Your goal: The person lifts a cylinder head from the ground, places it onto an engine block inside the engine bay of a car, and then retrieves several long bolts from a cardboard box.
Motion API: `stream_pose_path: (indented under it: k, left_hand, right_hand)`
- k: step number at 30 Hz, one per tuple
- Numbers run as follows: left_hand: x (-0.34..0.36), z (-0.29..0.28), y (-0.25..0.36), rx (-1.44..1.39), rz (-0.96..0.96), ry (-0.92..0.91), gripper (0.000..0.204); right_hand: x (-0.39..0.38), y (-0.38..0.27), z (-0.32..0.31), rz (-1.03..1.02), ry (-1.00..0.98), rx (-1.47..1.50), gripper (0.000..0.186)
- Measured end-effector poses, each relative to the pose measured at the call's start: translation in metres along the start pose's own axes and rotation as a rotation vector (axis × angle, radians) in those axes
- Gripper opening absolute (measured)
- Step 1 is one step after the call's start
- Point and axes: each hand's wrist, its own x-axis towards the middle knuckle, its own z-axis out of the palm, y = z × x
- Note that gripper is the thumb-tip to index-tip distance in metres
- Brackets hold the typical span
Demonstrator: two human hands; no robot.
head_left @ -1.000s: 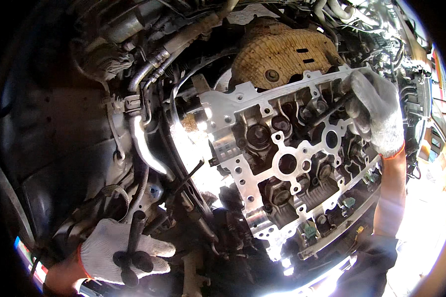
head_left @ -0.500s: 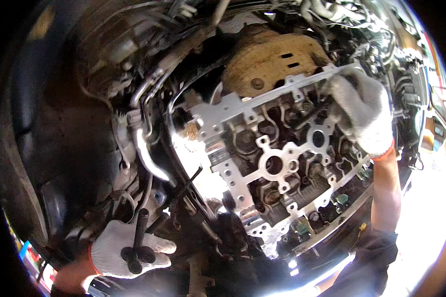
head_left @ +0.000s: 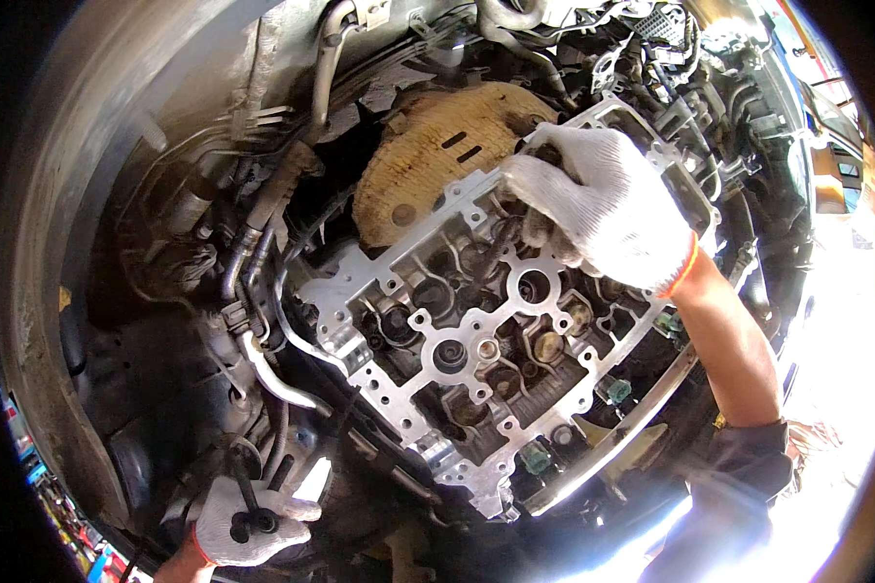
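A bare-metal engine cylinder head (head_left: 488,328) lies tilted across the middle of the engine bay, with round bores and cast ring-shaped supports on its upper face. Over its far right part is my right hand (head_left: 603,199), in a white knit glove with an orange cuff. Its fingers are curled round a dark, rod-like bolt (head_left: 502,245), which slants down toward the head; the fingers hide the bolt's upper end. At the lower left, my left hand (head_left: 280,531), gloved alike, holds several long dark bolts (head_left: 248,491) with their round ends resting across the palm and fingers.
Beyond the head stands a rusty tan heat shield (head_left: 428,155) with two slots. Metal pipes and hoses (head_left: 262,369) run along the left side. Wiring and connectors (head_left: 661,39) crowd the far right. Green connectors (head_left: 535,457) line the head's near edge.
The view has shifted, so the cylinder head appears farther left. My right hand stays over the head's far right part, with the bolt tilted more steeply. My left hand still holds the bolts.
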Motion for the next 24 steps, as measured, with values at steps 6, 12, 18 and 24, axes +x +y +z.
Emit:
stream_pose_path:
  k: [6, 12, 18, 24]
  left_hand:
    - [0.01, 0.004, 0.013, 0.253, 0.503, -0.002, 0.023]
    - [0.008, 0.0, 0.014, 0.429, 0.481, 0.022, 0.028]
    - [0.007, 0.002, 0.008, 0.261, 0.474, 0.019, 0.028]
    - [0.006, 0.002, 0.007, 0.287, 0.512, 0.034, 0.027]
  right_hand:
    - [-0.001, -0.01, 0.008, -0.031, 0.009, -0.132, 0.02]
    - [0.001, 0.004, 0.009, -0.455, 0.04, -0.52, 0.024]
    - [0.005, 0.005, 0.006, -0.76, 0.165, -0.815, 0.031]
    - [0.0, -0.031, 0.022, -0.103, 0.004, -0.253, 0.018]
